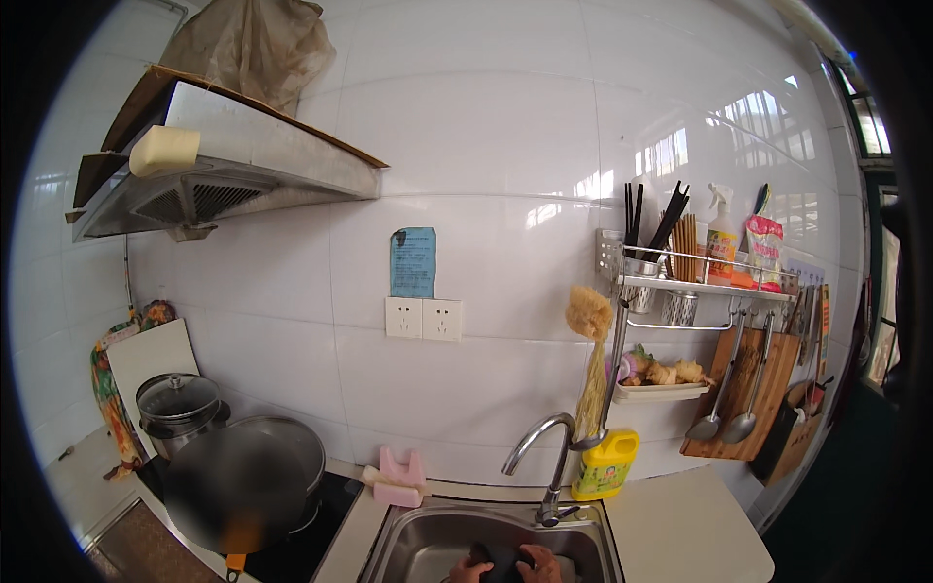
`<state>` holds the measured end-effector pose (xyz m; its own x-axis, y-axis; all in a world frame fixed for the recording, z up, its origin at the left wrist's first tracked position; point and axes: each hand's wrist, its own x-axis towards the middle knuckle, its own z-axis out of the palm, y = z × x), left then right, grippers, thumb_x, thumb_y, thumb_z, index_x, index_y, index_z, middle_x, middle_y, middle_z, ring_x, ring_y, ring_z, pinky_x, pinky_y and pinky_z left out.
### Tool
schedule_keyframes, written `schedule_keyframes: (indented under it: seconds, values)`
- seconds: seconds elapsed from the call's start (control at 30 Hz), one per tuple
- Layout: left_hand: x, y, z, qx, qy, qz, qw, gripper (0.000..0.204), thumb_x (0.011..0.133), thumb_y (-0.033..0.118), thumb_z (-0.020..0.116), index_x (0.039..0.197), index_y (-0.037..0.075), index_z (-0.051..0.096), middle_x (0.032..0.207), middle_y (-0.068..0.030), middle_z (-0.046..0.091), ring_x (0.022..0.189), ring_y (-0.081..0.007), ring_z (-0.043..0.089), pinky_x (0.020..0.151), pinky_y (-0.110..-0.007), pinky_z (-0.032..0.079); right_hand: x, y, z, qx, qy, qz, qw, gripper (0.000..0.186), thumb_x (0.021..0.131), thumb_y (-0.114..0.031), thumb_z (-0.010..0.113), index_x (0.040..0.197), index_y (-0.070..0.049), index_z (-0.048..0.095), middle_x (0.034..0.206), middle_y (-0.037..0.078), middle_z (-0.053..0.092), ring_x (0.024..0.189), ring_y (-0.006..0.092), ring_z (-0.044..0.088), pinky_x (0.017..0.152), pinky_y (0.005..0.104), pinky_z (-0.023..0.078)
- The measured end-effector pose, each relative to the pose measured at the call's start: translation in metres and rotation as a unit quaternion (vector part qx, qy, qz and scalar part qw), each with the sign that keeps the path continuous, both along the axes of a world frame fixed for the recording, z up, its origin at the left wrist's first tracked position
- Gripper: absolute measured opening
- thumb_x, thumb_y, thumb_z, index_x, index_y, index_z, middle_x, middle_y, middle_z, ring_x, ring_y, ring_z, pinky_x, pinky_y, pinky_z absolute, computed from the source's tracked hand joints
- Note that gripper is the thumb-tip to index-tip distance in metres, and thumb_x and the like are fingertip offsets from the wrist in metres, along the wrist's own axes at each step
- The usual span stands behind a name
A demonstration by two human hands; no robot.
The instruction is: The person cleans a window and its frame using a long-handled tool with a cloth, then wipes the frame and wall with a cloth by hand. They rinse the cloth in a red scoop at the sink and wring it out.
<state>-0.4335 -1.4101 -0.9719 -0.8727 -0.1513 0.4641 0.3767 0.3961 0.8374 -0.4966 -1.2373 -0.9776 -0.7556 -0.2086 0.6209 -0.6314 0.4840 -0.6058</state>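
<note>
Both of my hands show at the lower edge, over the steel sink (413,544). Between them is a dark grey or black object (502,562); its lower part is cut off, so its kind cannot be made out. My left hand (470,568) grips its left side with the thumb and fingers. On its right side, the fingers of my right hand (540,565) are curled against it. The chrome faucet (545,466) arches above and behind my hands, and no water stream shows. Something pale lies in the sink beside my right hand, mostly hidden.
A yellow jug (607,464) stands behind the sink at the right, a pink holder (400,476) at its left. A large wok (243,481) and a lidded pot (181,403) sit on the stove. A wall rack (700,282) holds chopsticks and bottles; ladles (743,428) hang below.
</note>
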Motion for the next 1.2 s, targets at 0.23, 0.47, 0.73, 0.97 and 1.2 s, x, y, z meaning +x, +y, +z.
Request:
schedule_keyframes:
  seconds: [0.23, 0.47, 0.73, 0.97, 1.2]
  values:
    - [-0.019, 0.004, -0.001, 0.129, 0.008, -0.156, 0.979, 0.024, 0.074, 0.011, 0.067, 0.091, 0.003, 0.053, 0.099, -0.0134, 0.053, 0.088, -0.0282, 0.056, 0.08, -0.038, 0.047, 0.019, -0.008, 0.04, -0.258, -0.38, 0.135, 0.878, 0.063, 0.072, -0.024, 0.076, 0.121, 0.006, 0.05, 0.096, 0.008, 0.061, 0.087, 0.0096, 0.056, 0.076, 0.0244, 0.049]
    - [-0.007, 0.011, 0.03, 0.543, -0.171, -0.216, 0.793, 0.034, 0.084, 0.017, 0.061, 0.111, 0.006, 0.044, 0.111, -0.0101, 0.05, 0.103, -0.0249, 0.052, 0.092, -0.042, 0.044, 0.019, 0.001, 0.056, -0.202, -0.358, 0.105, 0.905, 0.039, 0.072, -0.007, 0.066, 0.11, -0.002, 0.061, 0.093, 0.006, 0.064, 0.085, 0.0109, 0.057, 0.076, 0.0246, 0.048]
    - [-0.008, 0.007, 0.008, 0.635, -0.199, -0.271, 0.695, 0.045, 0.084, 0.01, 0.051, 0.128, 0.004, 0.042, 0.121, -0.0111, 0.051, 0.107, -0.026, 0.054, 0.094, -0.044, 0.046, 0.014, -0.008, 0.045, -0.046, -0.131, 0.134, 0.981, 0.051, 0.074, -0.015, 0.068, 0.122, -0.007, 0.053, 0.116, 0.019, 0.056, 0.105, 0.029, 0.056, 0.09, 0.0356, 0.045]
    - [-0.008, 0.006, -0.005, 0.596, -0.164, -0.188, 0.764, 0.045, 0.085, 0.009, 0.048, 0.128, 0.002, 0.042, 0.125, -0.0131, 0.05, 0.112, -0.0277, 0.052, 0.097, -0.041, 0.044, 0.022, -0.018, 0.06, 0.021, -0.11, 0.154, 0.982, 0.07, 0.072, -0.027, 0.074, 0.13, -0.005, 0.043, 0.126, 0.023, 0.048, 0.117, 0.0375, 0.047, 0.099, 0.0403, 0.039]
    - [0.005, 0.0, 0.019, 0.665, -0.215, -0.26, 0.666, 0.044, 0.085, 0.018, 0.055, 0.124, 0.002, 0.046, 0.12, -0.0123, 0.053, 0.109, -0.0265, 0.054, 0.095, -0.041, 0.045, 0.039, -0.016, 0.072, -0.017, -0.191, 0.168, 0.967, 0.063, 0.075, -0.018, 0.068, 0.131, -0.005, 0.042, 0.13, 0.023, 0.046, 0.118, 0.037, 0.046, 0.101, 0.0399, 0.037]
